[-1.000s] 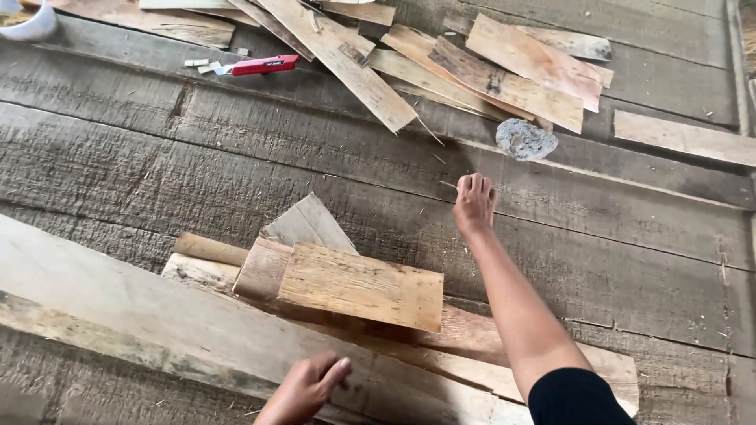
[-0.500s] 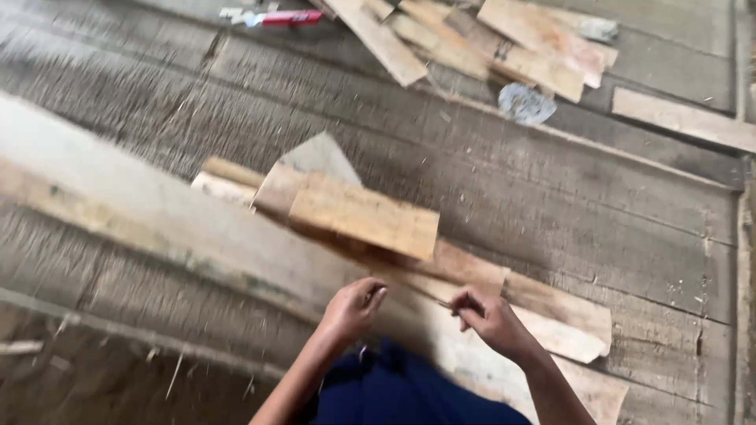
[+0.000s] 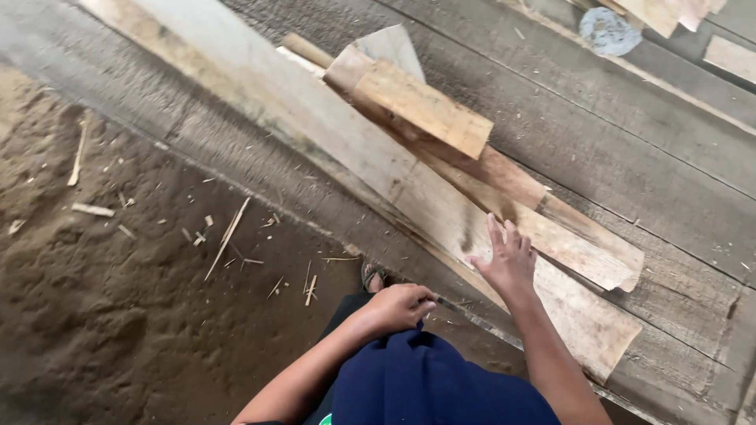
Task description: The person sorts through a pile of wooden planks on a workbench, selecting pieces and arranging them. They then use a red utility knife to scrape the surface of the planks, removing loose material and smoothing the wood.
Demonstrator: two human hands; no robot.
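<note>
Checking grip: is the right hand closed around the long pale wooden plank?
No, the right hand lies flat, fingers spread, on the long pale wooden plank.

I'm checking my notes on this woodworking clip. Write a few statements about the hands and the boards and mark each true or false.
1. The right hand lies flat with spread fingers on the long pale plank. True.
2. The left hand grips a hammer. False: it is curled loosely near the plank's edge; what it may pinch is too small to tell.
3. A short board rests on top of other boards beside the long plank. True.
4. The ground on the left is tiled. False: it is loose brown dirt strewn with wood splinters.
5. Both hands rest on the short board. False: neither hand touches it.
</note>
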